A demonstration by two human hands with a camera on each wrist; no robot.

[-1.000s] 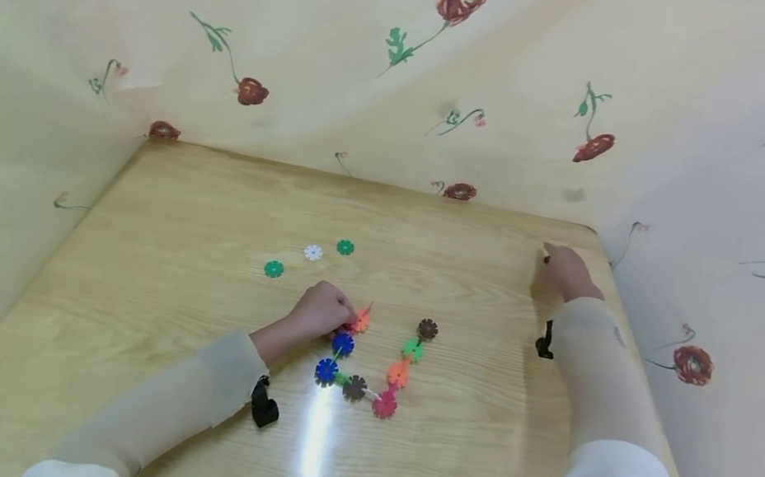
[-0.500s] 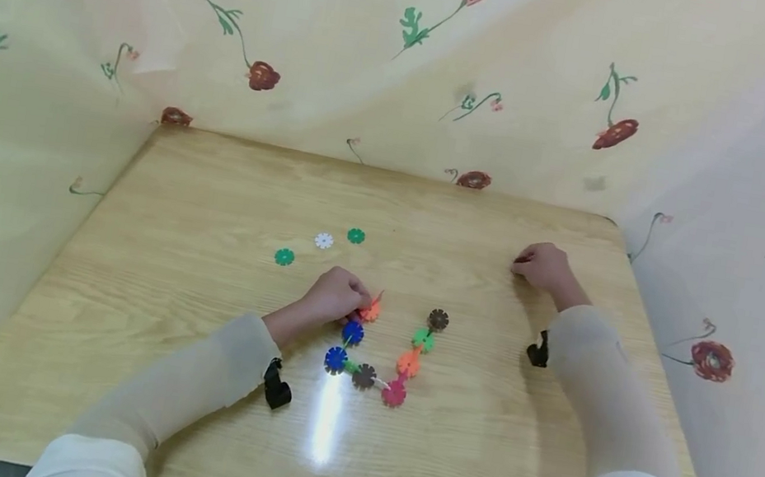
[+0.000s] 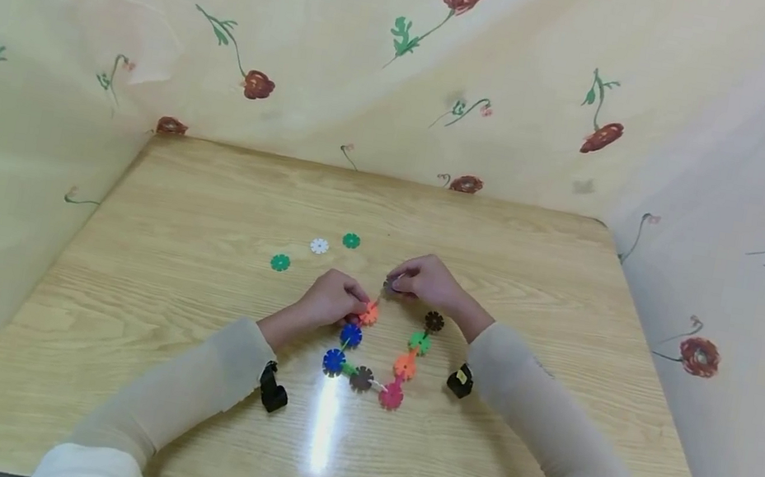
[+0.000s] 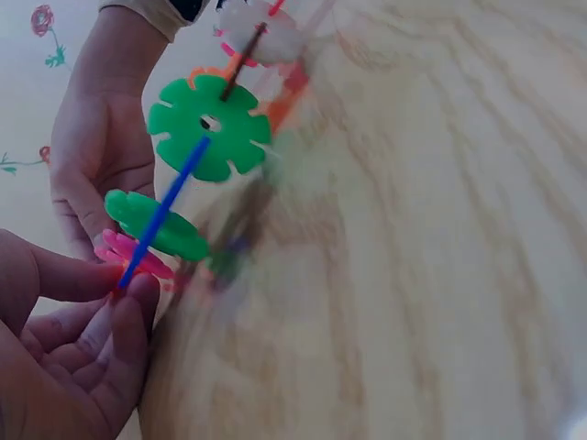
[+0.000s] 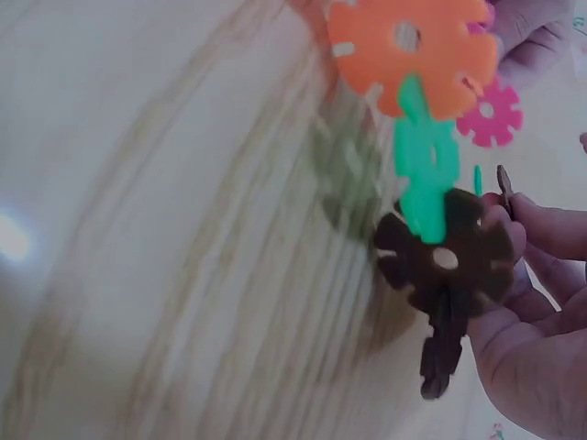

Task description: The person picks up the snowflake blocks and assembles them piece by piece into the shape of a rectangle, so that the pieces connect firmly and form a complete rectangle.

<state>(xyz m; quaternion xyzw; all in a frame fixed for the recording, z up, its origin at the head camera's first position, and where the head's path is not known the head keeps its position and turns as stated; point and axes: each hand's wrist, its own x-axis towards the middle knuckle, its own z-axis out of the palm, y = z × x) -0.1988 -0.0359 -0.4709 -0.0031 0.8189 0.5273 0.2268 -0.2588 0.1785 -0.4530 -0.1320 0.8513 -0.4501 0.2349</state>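
A chain of slotted plastic snowflake discs lies in a U on the table, including a blue disc (image 3: 334, 362), a pink disc (image 3: 391, 395) and a brown disc (image 3: 434, 321). My left hand (image 3: 327, 302) pinches the chain's left end beside an orange disc (image 3: 369, 313). In the left wrist view, a blue disc (image 4: 167, 211) runs edge-on to those fingertips. Between thumb and finger, my right hand (image 3: 433, 287) holds a loose dark brown disc (image 5: 505, 190), close to the orange end. Whether the two touch is hidden.
Two green discs, one nearer (image 3: 280, 262) and one farther (image 3: 350, 240), lie flat beyond my left hand with a white disc (image 3: 319, 246) between them. Flower-patterned cloth (image 3: 309, 35) rises behind the wooden table (image 3: 225, 189) and along its sides.
My right hand has come from the table's far right in to the chain's left end, bringing the brown disc. The left hand keeps its pinch and has hardly moved.
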